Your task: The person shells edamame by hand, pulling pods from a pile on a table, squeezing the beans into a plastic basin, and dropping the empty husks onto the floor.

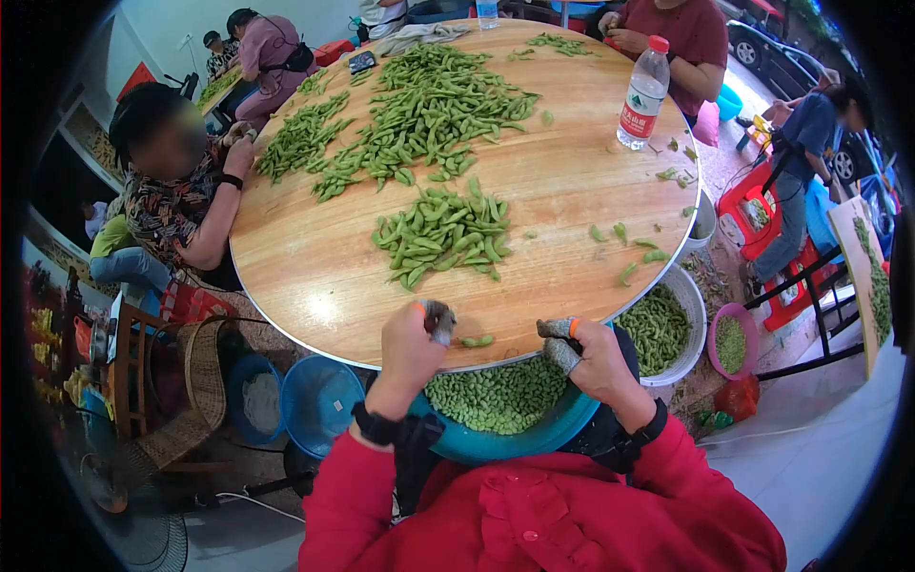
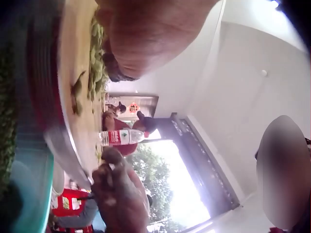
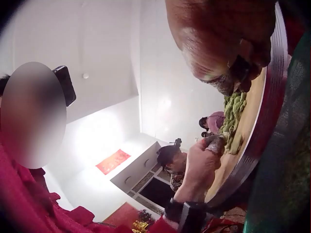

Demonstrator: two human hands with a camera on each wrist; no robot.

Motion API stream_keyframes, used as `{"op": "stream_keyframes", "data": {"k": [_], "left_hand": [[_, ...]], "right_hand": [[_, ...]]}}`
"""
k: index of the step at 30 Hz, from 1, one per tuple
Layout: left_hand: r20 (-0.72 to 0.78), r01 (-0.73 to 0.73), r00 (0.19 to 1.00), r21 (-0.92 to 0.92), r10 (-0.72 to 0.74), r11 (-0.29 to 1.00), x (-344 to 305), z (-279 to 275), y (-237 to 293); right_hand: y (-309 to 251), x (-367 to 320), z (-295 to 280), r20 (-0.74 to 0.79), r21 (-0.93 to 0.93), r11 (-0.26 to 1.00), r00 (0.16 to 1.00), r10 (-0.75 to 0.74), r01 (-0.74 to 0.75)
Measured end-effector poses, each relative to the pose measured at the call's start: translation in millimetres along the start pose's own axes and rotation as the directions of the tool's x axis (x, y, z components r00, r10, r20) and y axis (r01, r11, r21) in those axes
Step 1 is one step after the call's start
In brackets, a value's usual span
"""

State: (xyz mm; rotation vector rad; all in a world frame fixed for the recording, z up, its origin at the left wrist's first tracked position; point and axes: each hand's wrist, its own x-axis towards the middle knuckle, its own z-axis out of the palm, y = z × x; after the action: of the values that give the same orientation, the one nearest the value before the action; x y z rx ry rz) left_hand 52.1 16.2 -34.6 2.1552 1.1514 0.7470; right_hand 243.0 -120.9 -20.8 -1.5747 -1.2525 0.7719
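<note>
My left hand (image 1: 412, 351) is above the table's near edge, fingers curled, with grey coverings and an orange band on the digits; no pod shows in it. A green pod (image 1: 476, 340) lies on the wood just to its right. Farther right, my right hand (image 1: 600, 367) has its fingers bent, with similar grey coverings and orange band; no pod is visible in it either. A small heap of pods (image 1: 443, 235) lies beyond both hands. Under the edge, a teal basin (image 1: 515, 444) holds shelled green beans (image 1: 498, 393).
A larger pod pile (image 1: 429, 110) covers the far side of the round table (image 1: 315, 272). A bottle (image 1: 643, 93) stands at the far right. Around the table are seated people, a white basket (image 1: 699, 319) of pods, a pink bowl (image 1: 748, 334) and blue buckets (image 1: 322, 405).
</note>
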Motion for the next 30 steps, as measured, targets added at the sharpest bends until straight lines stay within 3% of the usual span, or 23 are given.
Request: {"op": "stream_keyframes", "data": {"k": [1,3,5,8,9,10,11,13,15,18,21,25,28,30], "left_hand": [[-0.024,-0.001,1.0,-0.077,-0.001,0.997,-14.0,-1.0,4.1],[0.001,-0.084,0.996,-0.053,0.084,0.995,-41.8,-5.0,24.1],[0.05,-0.29,0.956,0.044,0.288,0.956,-63.7,6.9,19.2],[0.403,-0.223,0.903,0.144,0.148,0.964,-87.2,21.6,12.9],[0.399,-0.014,0.916,-0.065,0.038,0.998,-91.9,28.3,8.7],[0.417,0.194,0.907,-0.271,-0.067,0.943,-94.9,35.1,4.2],[0.456,0.383,0.876,-0.454,-0.16,0.804,-96.1,38.6,1.8],[0.488,0.519,0.841,-0.605,-0.233,0.604,-88.4,30.8,10.2],[0.549,0.616,0.787,-0.72,-0.281,0.319,-88.6,33.7,-2.0],[0.516,0.573,0.805,-0.805,-0.294,0.154,-91.6,36.5,0.9],[0.377,0.47,0.864,-0.842,-0.334,0.265,-94.9,37.7,12.3],[0.248,0.341,0.932,-0.849,-0.266,0.403,-97.4,33.5,21.3],[0.028,0.195,0.954,-0.816,-0.3,0.544,-94.6,34.6,29.4],[0.087,0.222,0.953,-0.854,-0.292,0.47,-91.6,32.1,36.1]], "right_hand": [[-0.1,0.6,1.2,0.014,-0.008,1.0,1.0,-0.011,0.011],[-1.6,4.9,5.4,0.049,-0.039,0.996,0.996,-0.072,0.074],[-4.2,10.3,12.8,0.092,-0.082,0.982,0.982,-0.164,0.172],[-10.4,25.8,27.5,0.289,-0.285,0.895,0.921,-0.26,0.342],[-15.2,28.6,33.4,0.313,-0.341,0.863,0.911,-0.269,0.372],[-20.8,31.3,39.5,0.336,-0.396,0.826,0.901,-0.276,0.401],[-25.1,33.5,44.7,0.358,-0.448,0.785,0.89,-0.281,0.428],[-20.5,35.5,54.1,0.345,-0.464,0.758,0.882,-0.321,0.458],[-21.9,36.4,56.9,0.358,-0.466,0.744,0.871,-0.337,0.479],[-26.5,27.9,59.0,0.406,-0.489,0.769,0.887,-0.219,0.413],[-30.7,12.2,56.6,0.428,-0.436,0.831,0.892,-0.147,0.346],[-19.6,-1.4,49.3,0.367,-0.206,0.92,0.898,-0.242,0.332],[-17.6,-4.9,46.0,0.308,-0.038,0.944,0.903,-0.3,0.327],[-16.4,-8.2,45.9,0.293,0.104,0.972,0.928,-0.231,0.209]]}}
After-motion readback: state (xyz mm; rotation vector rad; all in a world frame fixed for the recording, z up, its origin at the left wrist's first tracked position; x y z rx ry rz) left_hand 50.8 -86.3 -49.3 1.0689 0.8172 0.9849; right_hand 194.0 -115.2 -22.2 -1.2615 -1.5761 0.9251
